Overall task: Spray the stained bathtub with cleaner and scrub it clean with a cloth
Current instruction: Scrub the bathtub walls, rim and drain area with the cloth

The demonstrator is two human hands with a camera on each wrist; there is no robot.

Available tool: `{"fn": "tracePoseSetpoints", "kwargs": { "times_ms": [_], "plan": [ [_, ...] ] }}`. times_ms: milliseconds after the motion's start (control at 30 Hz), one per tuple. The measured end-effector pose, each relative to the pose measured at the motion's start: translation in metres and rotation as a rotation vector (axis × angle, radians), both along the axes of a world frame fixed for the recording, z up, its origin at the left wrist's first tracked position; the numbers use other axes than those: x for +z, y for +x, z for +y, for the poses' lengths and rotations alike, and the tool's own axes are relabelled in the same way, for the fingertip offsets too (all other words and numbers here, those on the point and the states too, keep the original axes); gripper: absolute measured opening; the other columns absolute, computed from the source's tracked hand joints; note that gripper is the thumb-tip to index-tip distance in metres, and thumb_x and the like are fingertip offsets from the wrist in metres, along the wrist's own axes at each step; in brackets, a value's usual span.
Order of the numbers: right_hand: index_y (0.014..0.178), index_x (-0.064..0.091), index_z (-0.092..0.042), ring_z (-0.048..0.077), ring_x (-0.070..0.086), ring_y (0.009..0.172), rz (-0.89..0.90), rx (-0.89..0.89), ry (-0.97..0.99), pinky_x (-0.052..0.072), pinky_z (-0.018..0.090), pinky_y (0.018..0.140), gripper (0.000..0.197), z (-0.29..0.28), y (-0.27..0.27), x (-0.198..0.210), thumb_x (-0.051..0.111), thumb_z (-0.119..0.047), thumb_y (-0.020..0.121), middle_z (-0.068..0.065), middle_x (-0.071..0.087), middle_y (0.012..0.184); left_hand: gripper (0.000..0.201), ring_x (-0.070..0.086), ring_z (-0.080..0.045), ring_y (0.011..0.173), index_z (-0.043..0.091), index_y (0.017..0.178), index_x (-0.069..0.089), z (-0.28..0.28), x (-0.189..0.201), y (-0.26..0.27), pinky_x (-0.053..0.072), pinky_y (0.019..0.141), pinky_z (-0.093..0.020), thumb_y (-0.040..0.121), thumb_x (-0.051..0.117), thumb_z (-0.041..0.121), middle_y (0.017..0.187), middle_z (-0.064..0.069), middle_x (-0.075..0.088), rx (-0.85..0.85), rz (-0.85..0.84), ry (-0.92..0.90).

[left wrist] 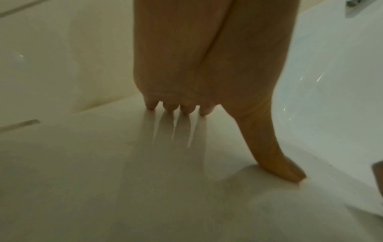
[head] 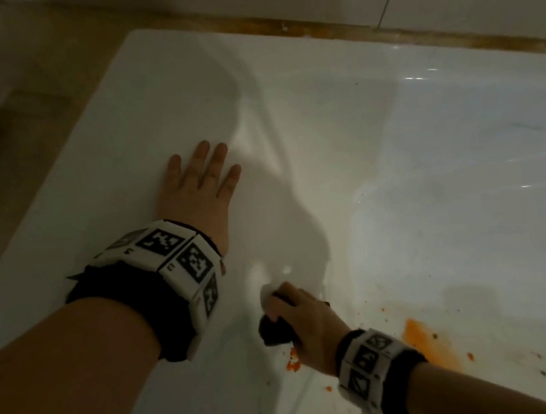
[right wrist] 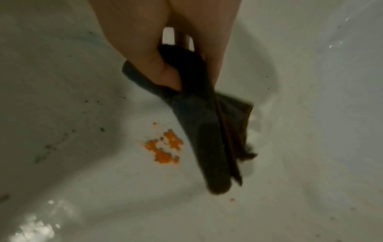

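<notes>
Left hand (head: 198, 193) lies flat, fingers straight and spread, braced on the white bathtub (head: 426, 160) rim and holding nothing. Right hand (head: 303, 323) is down inside the tub, fingers and thumb curled round a dark cloth (right wrist: 207, 131), bunched and hanging limp below the grip. Soft, floppy stuff, probably damp; best balled up tight in the palm so it presses firmly. Orange stain (right wrist: 163, 147) sits just beside the cloth; a bigger orange smear (head: 425, 342) waits nearby on the glossy, likely slippery tub floor.

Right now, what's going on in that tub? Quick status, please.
Left hand flat on bathtub rim. Right hand grips dark cloth. Orange stain and orange bits not yet wiped. Nothing in the way.
</notes>
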State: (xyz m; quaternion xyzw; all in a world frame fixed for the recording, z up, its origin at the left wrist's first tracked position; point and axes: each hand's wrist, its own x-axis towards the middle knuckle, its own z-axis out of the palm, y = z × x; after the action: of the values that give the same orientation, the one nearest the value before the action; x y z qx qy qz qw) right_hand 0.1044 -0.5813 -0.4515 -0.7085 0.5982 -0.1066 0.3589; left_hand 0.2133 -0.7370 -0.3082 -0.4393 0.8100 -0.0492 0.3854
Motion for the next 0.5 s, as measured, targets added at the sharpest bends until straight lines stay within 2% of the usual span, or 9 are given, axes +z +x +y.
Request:
{"fn": "tracePoseSetpoints", "kwargs": {
  "times_ms": [33,100,167,200,267,300,367,433,500],
  "plan": [
    [0.111,0.056,-0.011,0.025,0.051,0.100,-0.053,-0.006,0.011,0.047,0.039,0.088,0.037,0.002,-0.004,0.004,0.063,-0.003,0.076,0.004,0.047,0.115,0.114,-0.029,-0.029,0.140,0.021,0.144,-0.027,0.002,0.002,0.004,-0.011,0.115,-0.047,0.081,0.061,0.054,0.148,-0.009,-0.038,-0.018,-0.012,0.027],
    [0.102,0.056,-0.012,0.020,0.050,0.088,-0.127,-0.286,-0.027,0.042,0.028,0.081,0.020,-0.010,-0.013,0.023,0.059,-0.008,0.082,-0.003,0.044,0.102,0.113,-0.028,-0.027,0.141,0.024,0.146,-0.023,0.009,0.006,0.016,-0.011,0.115,-0.046,0.078,0.062,0.058,0.149,-0.006,-0.037,-0.060,-0.037,0.088],
    [0.101,0.051,-0.015,0.019,0.047,0.085,-0.160,-0.588,-0.070,0.035,0.022,0.076,0.018,-0.027,-0.018,0.049,0.055,-0.009,0.085,-0.005,0.039,0.100,0.116,-0.027,-0.024,0.141,0.024,0.146,-0.023,0.020,0.009,0.031,-0.010,0.115,-0.044,0.077,0.064,0.056,0.150,-0.005,-0.036,-0.081,-0.071,0.124],
    [0.101,0.048,-0.018,0.017,0.046,0.086,-0.222,-0.629,-0.090,0.034,0.021,0.074,0.019,-0.032,-0.015,0.063,0.054,-0.009,0.084,-0.005,0.039,0.101,0.119,-0.027,-0.024,0.141,0.021,0.145,-0.025,0.027,0.011,0.037,-0.011,0.115,-0.044,0.076,0.065,0.055,0.149,-0.005,-0.037,-0.077,-0.087,0.131],
    [0.103,0.048,-0.021,0.014,0.045,0.089,-0.317,-0.503,-0.116,0.034,0.013,0.073,0.025,-0.036,0.008,0.086,0.055,-0.009,0.082,-0.003,0.042,0.104,0.124,-0.027,-0.023,0.141,0.013,0.143,-0.029,0.037,0.012,0.046,-0.011,0.116,-0.041,0.076,0.067,0.054,0.149,-0.008,-0.037,-0.041,-0.088,0.114],
    [0.108,0.050,-0.019,0.015,0.046,0.091,-0.346,-0.396,-0.137,0.036,0.010,0.077,0.029,-0.036,0.025,0.090,0.055,-0.007,0.082,-0.002,0.043,0.107,0.126,-0.026,-0.023,0.142,0.009,0.142,-0.031,0.040,0.012,0.048,-0.012,0.116,-0.040,0.076,0.067,0.053,0.148,-0.009,-0.038,-0.012,-0.074,0.099],
    [0.117,0.051,-0.016,0.019,0.050,0.096,-0.347,-0.257,-0.156,0.043,0.019,0.086,0.035,-0.034,0.052,0.085,0.053,-0.005,0.083,0.002,0.043,0.115,0.125,-0.027,-0.023,0.141,0.005,0.140,-0.032,0.043,0.013,0.046,-0.012,0.116,-0.039,0.078,0.067,0.048,0.148,-0.011,-0.037,0.038,-0.045,0.079],
    [0.117,0.051,-0.014,0.024,0.053,0.096,-0.350,-0.315,-0.164,0.047,0.029,0.086,0.035,-0.039,0.058,0.078,0.050,-0.001,0.084,0.003,0.044,0.116,0.114,-0.026,-0.025,0.141,0.005,0.142,-0.029,0.044,0.014,0.040,-0.011,0.116,-0.041,0.083,0.062,0.041,0.149,-0.012,-0.036,0.059,-0.029,0.075],
    [0.114,0.053,-0.013,0.024,0.054,0.093,-0.368,-0.392,-0.189,0.047,0.028,0.083,0.035,-0.042,0.055,0.073,0.048,0.002,0.083,0.004,0.047,0.114,0.103,-0.026,-0.026,0.142,0.004,0.144,-0.026,0.044,0.014,0.035,-0.008,0.118,-0.044,0.089,0.055,0.036,0.150,-0.013,-0.034,0.069,-0.019,0.077]
  ]
}}
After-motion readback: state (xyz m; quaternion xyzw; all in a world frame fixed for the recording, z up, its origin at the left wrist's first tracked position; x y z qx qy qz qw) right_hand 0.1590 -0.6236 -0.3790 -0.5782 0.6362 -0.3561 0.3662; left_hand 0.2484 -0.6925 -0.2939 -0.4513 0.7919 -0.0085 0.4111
